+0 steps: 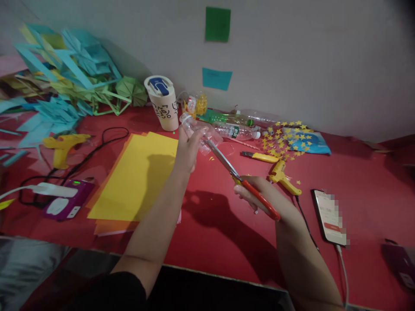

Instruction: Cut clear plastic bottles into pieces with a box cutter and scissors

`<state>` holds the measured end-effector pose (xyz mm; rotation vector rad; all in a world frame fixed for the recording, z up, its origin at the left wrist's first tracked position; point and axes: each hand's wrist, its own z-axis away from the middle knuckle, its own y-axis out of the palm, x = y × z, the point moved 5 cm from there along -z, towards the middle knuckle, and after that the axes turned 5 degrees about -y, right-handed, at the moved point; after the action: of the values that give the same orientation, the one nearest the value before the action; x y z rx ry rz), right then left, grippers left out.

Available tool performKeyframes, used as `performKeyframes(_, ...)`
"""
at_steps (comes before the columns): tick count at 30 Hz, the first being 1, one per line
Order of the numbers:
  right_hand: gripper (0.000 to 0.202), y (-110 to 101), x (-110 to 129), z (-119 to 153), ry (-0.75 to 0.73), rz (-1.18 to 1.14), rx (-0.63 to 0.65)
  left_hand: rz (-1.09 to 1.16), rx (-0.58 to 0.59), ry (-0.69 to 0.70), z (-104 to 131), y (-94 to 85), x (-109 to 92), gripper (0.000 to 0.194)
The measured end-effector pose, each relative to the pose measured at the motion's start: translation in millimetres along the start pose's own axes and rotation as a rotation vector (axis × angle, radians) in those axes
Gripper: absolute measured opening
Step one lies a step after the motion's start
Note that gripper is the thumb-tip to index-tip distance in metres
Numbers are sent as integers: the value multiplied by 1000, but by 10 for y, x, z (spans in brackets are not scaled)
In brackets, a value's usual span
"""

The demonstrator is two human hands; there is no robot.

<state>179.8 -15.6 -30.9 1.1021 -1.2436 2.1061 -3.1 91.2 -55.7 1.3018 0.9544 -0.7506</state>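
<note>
My left hand [188, 149] is closed around the neck end of a cut clear plastic bottle [212, 133], whose white cap points up and to the left. In my right hand [251, 192] are red-handled scissors [259, 198], gripped by the handles. Their long metal blades reach up and left to the cut side of the bottle; whether they are biting into the plastic I cannot tell. Small yellow scraps [212, 158] lie on the red table [214, 242] below.
Yellow and orange paper sheets [129, 181] lie left of my hands. Behind stand a white tumbler [164, 106] and whole plastic bottles [235, 130]. A yellow cutter [261, 157], glue gun [283, 179], gold stars [288, 140] and phone [329, 216] are rightward; a purple power strip [73, 201] is left.
</note>
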Motion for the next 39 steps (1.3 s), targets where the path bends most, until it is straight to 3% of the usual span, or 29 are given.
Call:
performKeyframes(13,58,48,16,-16,-36,44,-90,-25,47,48,-51,-53,30,47)
performKeyframes(25,53,81,-25,-46,-11,56,-86,-28,70,121,-47,-83,-49,50)
performKeyframes(34,50,81,36,-14,-62,19,-82,-143,267,259,-106,-22,36,51)
performKeyframes(39,55,84,25,-24,-56,8,-131,-152,275,265,-130,-44,76,49)
